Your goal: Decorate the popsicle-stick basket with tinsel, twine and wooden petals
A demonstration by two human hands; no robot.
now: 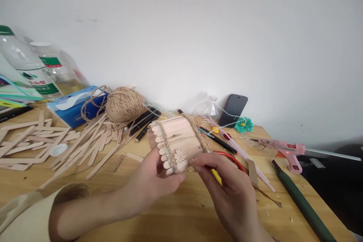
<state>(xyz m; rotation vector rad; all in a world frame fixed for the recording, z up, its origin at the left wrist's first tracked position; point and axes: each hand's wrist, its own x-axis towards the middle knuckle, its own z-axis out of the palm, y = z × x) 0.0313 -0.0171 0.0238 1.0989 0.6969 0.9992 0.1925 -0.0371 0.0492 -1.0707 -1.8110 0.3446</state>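
We cannot see the underside of the craft-stick holder [177,141] behind our left fingers [170,180], and our right fingers [208,162] cover most of the yellow-handled tool [217,177].

Stick holder [177,141] – pale matt wood, rough twine bands; tabletop [176,219] – smooth wood.

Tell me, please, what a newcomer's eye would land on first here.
The stick holder sits centre frame, gripped by the left hand and pinched at its edge by the right hand. Behind it lies a twine ball beside scattered sticks; a pink glue gun rests at the far right.
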